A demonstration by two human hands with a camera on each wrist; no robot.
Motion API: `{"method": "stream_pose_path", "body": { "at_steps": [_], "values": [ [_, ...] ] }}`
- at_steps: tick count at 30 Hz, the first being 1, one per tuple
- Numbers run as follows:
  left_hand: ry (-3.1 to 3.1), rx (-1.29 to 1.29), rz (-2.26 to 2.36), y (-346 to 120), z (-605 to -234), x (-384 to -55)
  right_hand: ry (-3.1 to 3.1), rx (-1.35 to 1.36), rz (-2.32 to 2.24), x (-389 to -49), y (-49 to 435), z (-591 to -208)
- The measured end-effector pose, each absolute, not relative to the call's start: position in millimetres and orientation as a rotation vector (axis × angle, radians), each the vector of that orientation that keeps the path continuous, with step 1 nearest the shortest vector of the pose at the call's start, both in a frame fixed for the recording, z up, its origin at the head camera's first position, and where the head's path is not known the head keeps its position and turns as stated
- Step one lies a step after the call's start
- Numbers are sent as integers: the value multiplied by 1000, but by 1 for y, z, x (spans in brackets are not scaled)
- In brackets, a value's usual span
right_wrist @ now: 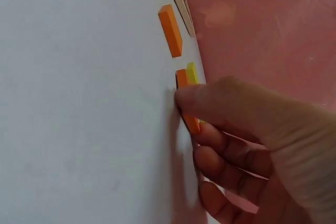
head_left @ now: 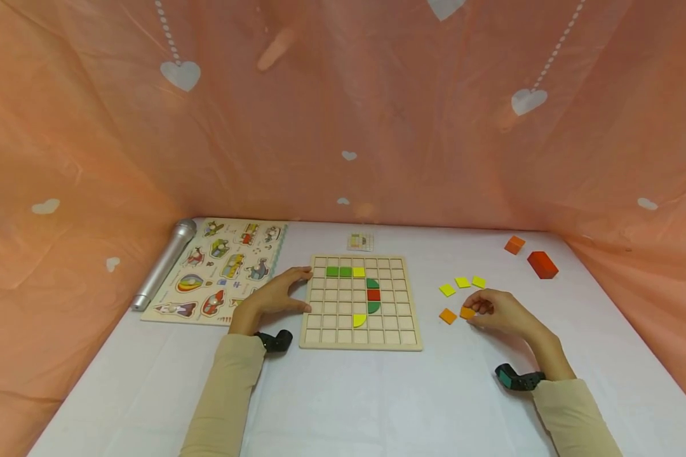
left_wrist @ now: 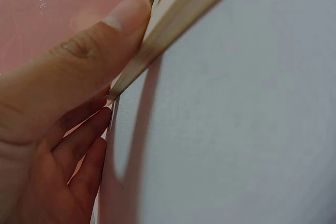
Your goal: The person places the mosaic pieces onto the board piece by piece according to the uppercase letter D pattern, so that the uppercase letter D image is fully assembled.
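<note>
A wooden grid board [head_left: 327, 324] lies in the middle of the table. Set in its squares are green, yellow and red pieces, some square and some rounded. My left hand [head_left: 274, 295] rests at the board's left edge; in the left wrist view its thumb [left_wrist: 128, 17] touches the wooden side. To the right of the board, my right hand [head_left: 503, 311] pinches an orange square tile [right_wrist: 189, 116] between thumb and fingers, low over the table. Another orange tile [head_left: 448, 316] lies just left of that hand. Three yellow square tiles [head_left: 462, 282] lie beyond it.
A picture puzzle board [head_left: 166, 298] lies at the left beside a silver microphone [head_left: 166, 263]. Behind the grid board is a small pattern card [head_left: 360, 241]. An orange block [head_left: 514, 245] and a red block [head_left: 543, 265] stand at the back right. Pink curtain [head_left: 343, 114] encloses the table.
</note>
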State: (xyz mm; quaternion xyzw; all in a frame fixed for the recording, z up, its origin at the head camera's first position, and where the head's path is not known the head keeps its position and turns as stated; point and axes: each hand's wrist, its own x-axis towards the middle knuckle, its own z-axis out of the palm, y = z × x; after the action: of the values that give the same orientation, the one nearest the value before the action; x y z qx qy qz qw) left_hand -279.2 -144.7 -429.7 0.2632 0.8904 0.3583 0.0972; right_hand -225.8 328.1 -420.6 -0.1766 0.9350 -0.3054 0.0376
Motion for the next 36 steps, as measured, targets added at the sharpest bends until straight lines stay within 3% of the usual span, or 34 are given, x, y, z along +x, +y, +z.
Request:
{"method": "stream_pose_path", "body": {
  "at_steps": [9, 17, 24, 36],
  "values": [
    [2641, 799, 1058, -146, -431, -279, 2895, -697, -1045, -238, 301, -415],
    [2615, 792, 1081, -145, -430, -279, 2669, -1028, -1196, -246, 232, -410],
    [2623, 761, 1059, -143, -431, -280, 2565, -1243, -1363, -233, 166, -408],
    [2633, 746, 1070, -145, -430, -279, 2617, -1423, -1213, -246, 135, -443]
  ]
}}
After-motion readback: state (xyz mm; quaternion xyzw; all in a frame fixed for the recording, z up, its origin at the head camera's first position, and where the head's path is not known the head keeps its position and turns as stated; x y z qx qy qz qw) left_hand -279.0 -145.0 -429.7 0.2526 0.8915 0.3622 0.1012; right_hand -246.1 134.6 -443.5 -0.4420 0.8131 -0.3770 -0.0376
